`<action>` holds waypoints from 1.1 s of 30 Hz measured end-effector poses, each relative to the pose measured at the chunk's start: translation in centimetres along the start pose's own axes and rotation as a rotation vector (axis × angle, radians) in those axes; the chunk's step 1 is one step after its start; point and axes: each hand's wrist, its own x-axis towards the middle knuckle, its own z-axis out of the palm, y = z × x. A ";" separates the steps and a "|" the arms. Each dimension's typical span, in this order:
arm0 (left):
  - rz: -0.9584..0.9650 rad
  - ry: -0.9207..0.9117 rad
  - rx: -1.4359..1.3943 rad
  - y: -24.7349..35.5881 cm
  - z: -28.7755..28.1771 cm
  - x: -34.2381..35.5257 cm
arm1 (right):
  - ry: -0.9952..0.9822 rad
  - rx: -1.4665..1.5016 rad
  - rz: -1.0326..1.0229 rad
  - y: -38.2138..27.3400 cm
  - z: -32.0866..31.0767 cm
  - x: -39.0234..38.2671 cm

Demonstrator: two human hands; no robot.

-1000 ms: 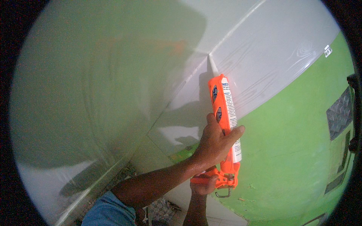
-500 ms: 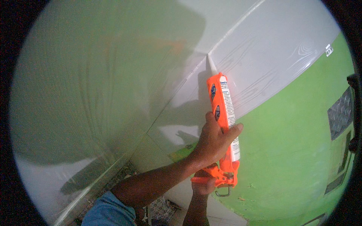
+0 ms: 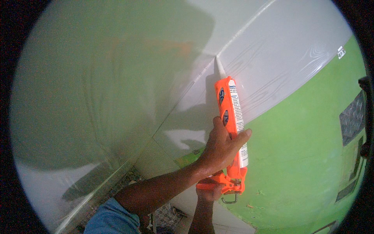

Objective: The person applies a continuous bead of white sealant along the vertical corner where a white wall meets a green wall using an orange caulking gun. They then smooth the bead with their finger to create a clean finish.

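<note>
- Orange caulking gun [image 3: 224, 99] is just right of the middle, with its nose aimed almost at 12 o'clock.
- White tip [image 3: 221, 69] reaches the line [image 3: 245, 29] between white panels [image 3: 292, 43] at 1 o'clock.
- Left hand [image 3: 221, 150] is wrapped tight round the gun's long body and hides some of it.
- Right hand [image 3: 210, 192] is curled round the handle, at 6 o'clock from the left hand.
- Blue sleeve [image 3: 113, 218] is at 7 o'clock; the left arm [image 3: 163, 187] blocks some floor.
- Big dark shadow [image 3: 97, 78] covers 10 o'clock.
- Green wall [image 3: 280, 156] fills 4 o'clock.
- Grey patch [image 3: 352, 118] is at 3 o'clock.
</note>
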 end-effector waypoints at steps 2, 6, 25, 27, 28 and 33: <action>-0.003 0.007 -0.017 0.1 0.0 0.0 | 0.016 -0.042 -0.013 0.0 0.1 0.1; -0.029 -0.016 -0.003 0.4 0.0 -0.1 | 0.021 -0.053 0.008 0.0 0.1 0.2; -0.037 -0.003 0.028 0.2 0.1 -0.1 | -0.037 -0.050 0.015 0.1 -0.6 0.5; -0.034 -0.001 0.025 0.0 0.2 0.1 | -0.026 -0.065 0.007 0.0 -0.1 0.6; -0.026 0.002 0.030 -0.1 0.2 0.1 | -0.007 -0.082 0.002 -0.1 0.2 0.4; -0.010 -0.008 0.002 -0.2 0.2 0.2 | -0.051 -0.067 0.005 -0.2 0.4 0.5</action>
